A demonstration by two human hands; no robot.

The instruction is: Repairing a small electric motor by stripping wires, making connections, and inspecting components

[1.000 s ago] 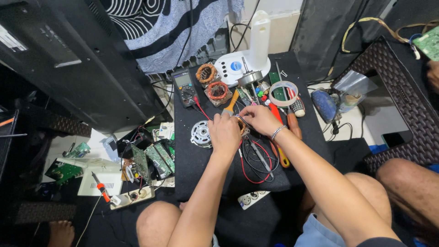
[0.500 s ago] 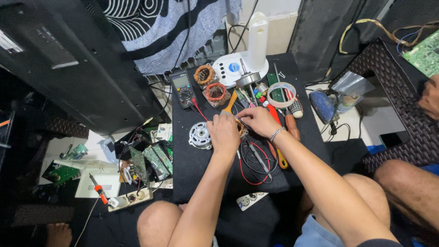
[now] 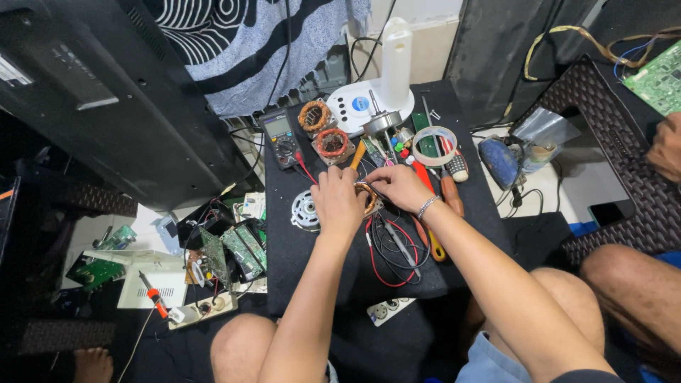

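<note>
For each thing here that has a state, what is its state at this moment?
Left hand: closed over the copper coil, gripping it.
Right hand: fingers pinching at the coil's edge.
Copper coil: held between both hands, mostly hidden.
Multimeter: lying flat, red lead attached.
Tape roll: lying flat.
Metal motor cover: lying flat beside the left hand.

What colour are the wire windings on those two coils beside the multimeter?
Copper-orange, on both motor coils, seen in the head view.
</note>
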